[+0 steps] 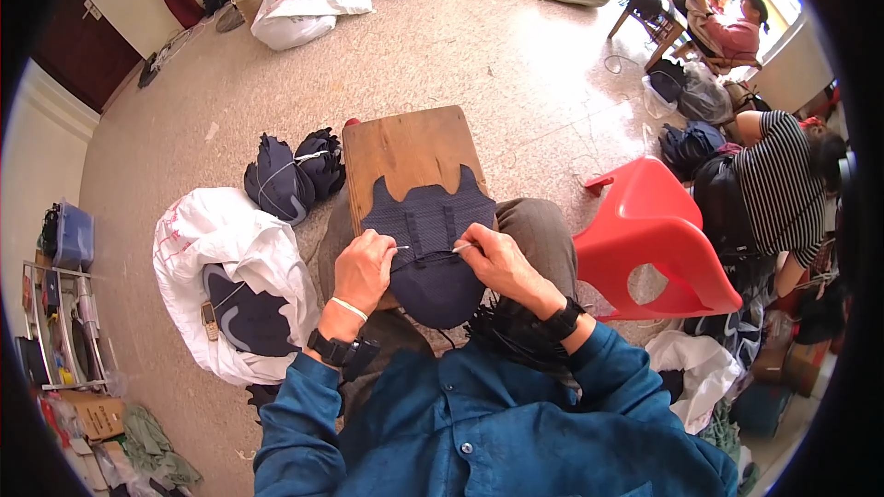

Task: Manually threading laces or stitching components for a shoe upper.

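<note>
Nearest the camera is the wearer's blue button-front jacket (460,405), its sleeves running forward to both hands. Ahead of it, a wooden board (414,147) lies between the knees of the grey trousers (541,230). The dark fabric piece (431,205) rests on the board's near part: two pointed horns face away, two narrow straps run along its middle, and its rounded end points toward the body.

Left hand (362,267): thumb and fingers pressed together, pinching a slim pale tip (402,248) at the fabric's left side. Right hand (500,262): fingers likewise closed, pinching a pale sliver (459,248) at the right side. Whether these are two items or the ends of one cannot be told; the detail is too small.

Assessment: the grips stand nearly level across the fabric, which favours even tension. In my judgement, good practice calls for equal, light pull from both sides, the cloth kept flat against the board, and the straps lying straight and uncreased. Uneven pull would likely skew the piece. The rounded end appears unsupported beyond the board's near edge; its weight could drag the work toward the lap.
</note>
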The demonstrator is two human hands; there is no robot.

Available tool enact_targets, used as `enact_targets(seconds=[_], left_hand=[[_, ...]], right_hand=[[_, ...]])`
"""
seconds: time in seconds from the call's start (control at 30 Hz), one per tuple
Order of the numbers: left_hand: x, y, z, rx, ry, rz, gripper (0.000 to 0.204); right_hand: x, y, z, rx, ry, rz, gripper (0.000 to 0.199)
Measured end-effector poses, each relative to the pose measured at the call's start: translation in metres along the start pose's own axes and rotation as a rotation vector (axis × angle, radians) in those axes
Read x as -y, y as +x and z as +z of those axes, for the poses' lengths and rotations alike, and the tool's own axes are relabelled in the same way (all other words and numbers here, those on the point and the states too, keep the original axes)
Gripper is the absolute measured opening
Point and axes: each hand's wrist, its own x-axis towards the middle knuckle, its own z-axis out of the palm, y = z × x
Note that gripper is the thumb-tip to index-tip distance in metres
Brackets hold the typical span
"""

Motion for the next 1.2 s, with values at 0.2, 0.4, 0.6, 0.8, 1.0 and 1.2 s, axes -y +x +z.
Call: enact_targets(seconds=[0.2,0.4,0.6,0.8,1.0,1.2], left_hand=[[-0.003,0.001,0.007,0.009,-0.021,-0.024,0.005],[-0.007,0.007,0.009,0.069,-0.007,-0.066,0.007],[-0.007,0.015,0.010,0.106,0.111,0.001,0.008],[-0.001,0.023,0.001,0.319,-0.198,-0.271,0.010],[-0.004,0.011,0.025,0.098,0.199,0.132,0.005],[-0.007,0.000,0.017,-0.071,0.046,0.002,0.009]], right_hand=[[0.003,0.009,0.007,-0.119,0.104,0.009,0.022],[-0.010,0.014,0.032,-0.126,-0.056,-0.290,0.020],[-0.012,0.016,0.038,0.011,-0.266,-0.388,0.032],[-0.024,0.017,0.038,0.011,-0.172,-0.407,0.033],[-0.018,0.016,0.040,-0.005,-0.206,-0.387,0.033],[-0.031,0.018,0.034,-0.110,0.269,-0.056,0.023]])
